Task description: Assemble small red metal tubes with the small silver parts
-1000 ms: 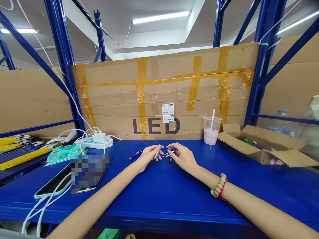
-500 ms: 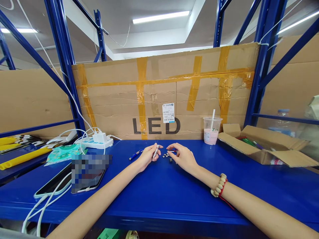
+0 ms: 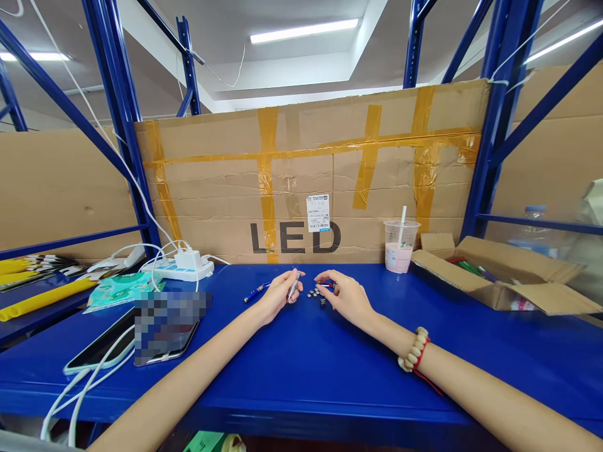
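Note:
My left hand (image 3: 279, 294) is closed around a short, silver pen-like tube (image 3: 294, 287), held at a slant. Just left of it, a blue pen-like tube (image 3: 257, 292) lies on the blue tabletop (image 3: 292, 370). My right hand (image 3: 347, 297) is bent over the table with thumb and forefinger close together; what is between the tips is too small to make out. Behind those fingers shows part of a red and blue slim object (image 3: 326, 285). Several small silver pieces (image 3: 313, 294), like button cells, lie between my hands, with a darker one (image 3: 323, 302) nearer me.
At the right stand a cup of pink drink (image 3: 398, 257) with a straw and an open cardboard box (image 3: 490, 285). Two phones (image 3: 101, 345), white cables and a power strip (image 3: 188, 271) are at the left. A taped cardboard sheet (image 3: 211, 201) closes the back.
Almost nothing differs. The silver tube in my left hand tilts a little, and both hands stay in the same place.

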### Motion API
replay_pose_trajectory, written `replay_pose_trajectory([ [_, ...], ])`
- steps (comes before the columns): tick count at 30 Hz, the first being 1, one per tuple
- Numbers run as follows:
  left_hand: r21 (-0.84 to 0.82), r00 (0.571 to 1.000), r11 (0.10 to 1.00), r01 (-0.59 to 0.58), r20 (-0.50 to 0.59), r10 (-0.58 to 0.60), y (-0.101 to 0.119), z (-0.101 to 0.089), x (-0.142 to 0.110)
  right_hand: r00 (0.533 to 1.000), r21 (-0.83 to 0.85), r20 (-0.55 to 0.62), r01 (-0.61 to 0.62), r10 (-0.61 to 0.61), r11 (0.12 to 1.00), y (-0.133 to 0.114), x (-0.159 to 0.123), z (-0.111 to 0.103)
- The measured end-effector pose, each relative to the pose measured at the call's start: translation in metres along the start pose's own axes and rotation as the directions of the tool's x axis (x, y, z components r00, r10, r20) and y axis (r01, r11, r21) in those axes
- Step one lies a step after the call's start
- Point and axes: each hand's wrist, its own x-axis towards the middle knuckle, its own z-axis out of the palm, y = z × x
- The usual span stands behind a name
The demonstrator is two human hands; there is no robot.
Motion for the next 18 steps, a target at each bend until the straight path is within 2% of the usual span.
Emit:
replay_pose_trajectory([
  [8,0.056,0.998,0.998,-0.008,-0.064,0.012,0.0027,0.0022,-0.0028,1.000,-0.006,0.006,-0.003,0.003,1.000,-0.0018,0.0000,-0.0010],
  [18,0.042,0.997,0.999,-0.028,-0.074,0.031,-0.0024,-0.0004,0.0010,1.000,0.000,-0.005,0.010,-0.010,1.000,-0.0008,-0.0005,-0.0003],
])
